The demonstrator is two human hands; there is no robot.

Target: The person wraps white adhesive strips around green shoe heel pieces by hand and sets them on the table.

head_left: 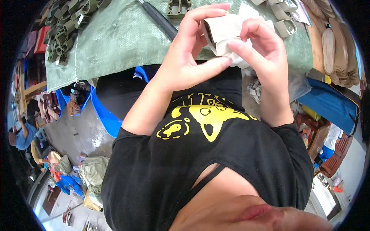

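Both hands are raised over the near edge of a green woven sheet (115,36). Between them is a white paper-like piece (225,29), folded, with a dark edge on its left side. My left hand (192,50) has its fingers behind the piece and its thumb along the lower edge. My right hand (262,48) pinches the piece from the right with thumb and forefinger. More white pieces (246,11) show just behind the hands. A black-handled tool (158,18) lies on the sheet beside my left hand, near an olive moulded part (178,7).
Olive strap-like parts (65,34) are heaped at the back left. Pale ring-shaped parts (284,27) sit at the back right, with stacked tan soles (339,50) beyond. A blue chair edge (102,117) is below the sheet. Another person (27,136) is far left.
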